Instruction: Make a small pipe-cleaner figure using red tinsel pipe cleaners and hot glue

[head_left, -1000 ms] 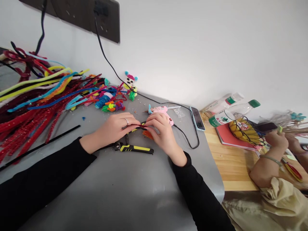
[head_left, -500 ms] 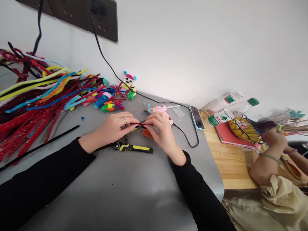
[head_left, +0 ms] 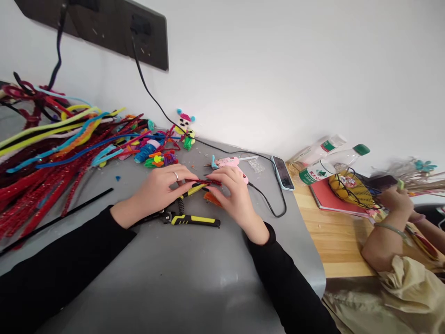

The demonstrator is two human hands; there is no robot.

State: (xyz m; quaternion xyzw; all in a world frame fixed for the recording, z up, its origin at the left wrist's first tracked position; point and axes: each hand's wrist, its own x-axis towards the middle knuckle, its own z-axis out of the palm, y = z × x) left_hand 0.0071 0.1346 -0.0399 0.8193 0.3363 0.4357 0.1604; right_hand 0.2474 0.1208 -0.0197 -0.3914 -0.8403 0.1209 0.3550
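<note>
A short piece of dark red tinsel pipe cleaner [head_left: 207, 182] stretches between my two hands above the grey table. My left hand [head_left: 167, 185], with a ring on it, pinches its left end between thumb and fingers. At the other end, my right hand [head_left: 231, 192] has thumb and fingers closed around it, the thumb a little lower. Beneath them lie black-and-yellow pliers [head_left: 196, 220], handles spread with a spring between, partly covered by my left hand. An orange fuzzy piece [head_left: 212, 198] is under my right hand. Just behind sits a pink glue gun [head_left: 227, 162], partly hidden.
Loose pipe cleaners [head_left: 62, 153] heap at the left, beside small finished figures [head_left: 184, 123]. A phone [head_left: 283, 172] and the glue gun's cord lie to the right. Beyond stand bottles [head_left: 314, 171] and a yellow basket [head_left: 351, 188]. Another person's hand [head_left: 396, 199] is at far right.
My fingertips have drawn slightly apart, so more of the red pipe cleaner shows between them. The view has tilted slightly; pliers and glue gun lie where they were.
</note>
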